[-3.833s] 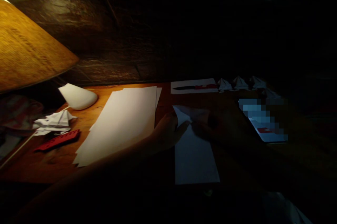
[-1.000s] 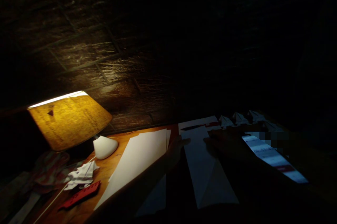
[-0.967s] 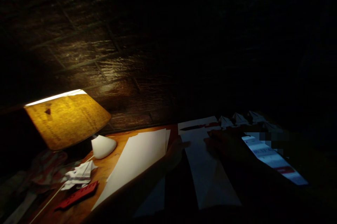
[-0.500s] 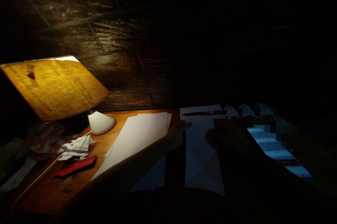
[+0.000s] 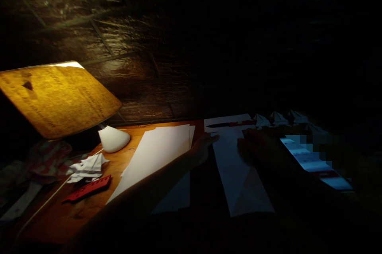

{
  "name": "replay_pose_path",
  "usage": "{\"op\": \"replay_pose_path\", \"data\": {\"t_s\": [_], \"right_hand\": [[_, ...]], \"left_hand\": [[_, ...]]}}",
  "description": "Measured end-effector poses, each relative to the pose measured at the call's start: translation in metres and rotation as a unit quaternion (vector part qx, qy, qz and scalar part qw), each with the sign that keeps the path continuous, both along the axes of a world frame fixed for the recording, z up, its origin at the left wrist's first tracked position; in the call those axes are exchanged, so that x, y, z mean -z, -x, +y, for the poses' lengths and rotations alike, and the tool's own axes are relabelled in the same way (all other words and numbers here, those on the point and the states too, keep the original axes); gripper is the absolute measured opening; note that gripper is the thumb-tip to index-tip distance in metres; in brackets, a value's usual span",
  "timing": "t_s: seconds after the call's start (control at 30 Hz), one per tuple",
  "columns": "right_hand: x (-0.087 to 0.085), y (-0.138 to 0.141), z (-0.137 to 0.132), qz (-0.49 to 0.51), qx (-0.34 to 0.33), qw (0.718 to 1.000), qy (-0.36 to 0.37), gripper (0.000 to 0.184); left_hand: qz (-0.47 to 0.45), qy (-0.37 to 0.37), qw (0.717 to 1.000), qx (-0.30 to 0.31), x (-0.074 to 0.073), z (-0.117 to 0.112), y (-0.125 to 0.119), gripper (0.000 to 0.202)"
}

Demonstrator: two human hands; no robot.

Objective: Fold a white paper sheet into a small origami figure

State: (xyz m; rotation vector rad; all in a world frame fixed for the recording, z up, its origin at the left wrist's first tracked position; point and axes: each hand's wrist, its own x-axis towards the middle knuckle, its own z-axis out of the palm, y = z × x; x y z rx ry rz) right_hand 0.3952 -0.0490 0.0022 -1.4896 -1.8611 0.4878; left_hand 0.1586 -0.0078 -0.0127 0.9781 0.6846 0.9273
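Dim lamp-lit bench (image 5: 74,214), a creased paper sheet (image 5: 238,174) between two hands.
Its long axis runs away from the person; the left hand (image 5: 204,148) lies flat at the far-left corner, the right hand (image 5: 258,146) on the far-right edge, its grip lost in shadow.

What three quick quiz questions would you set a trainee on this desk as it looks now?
1. True or false: the left hand touches the creased sheet.
2. What lies just right of the right hand? A) lit phone B) mug C) scissors
3. Fill in: the small folded papers sit at the ___ edge of the table.
Key: 1 true; 2 A; 3 far.
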Motion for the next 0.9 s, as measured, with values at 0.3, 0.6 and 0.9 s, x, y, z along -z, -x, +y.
{"op": "replay_pose_path", "data": {"t_s": [0.3, 0.6, 0.9], "right_hand": [[-0.005, 0.009, -0.010, 0.082, 0.011, 0.996, -0.038, 0.015], [-0.017, 0.016, -0.021, 0.023, -0.134, 0.982, -0.130, 0.013], [0.001, 0.015, -0.014, 0.032, -0.229, 0.968, -0.103, 0.015]], "left_hand": [[0.002, -0.022, 1.000, 0.016, 0.002, 0.000, -0.001, 0.044], [0.005, -0.025, 0.999, 0.034, -0.006, 0.001, 0.003, 0.045], [0.018, -0.038, 0.999, 0.008, -0.004, 0.000, 0.002, 0.039]]}}
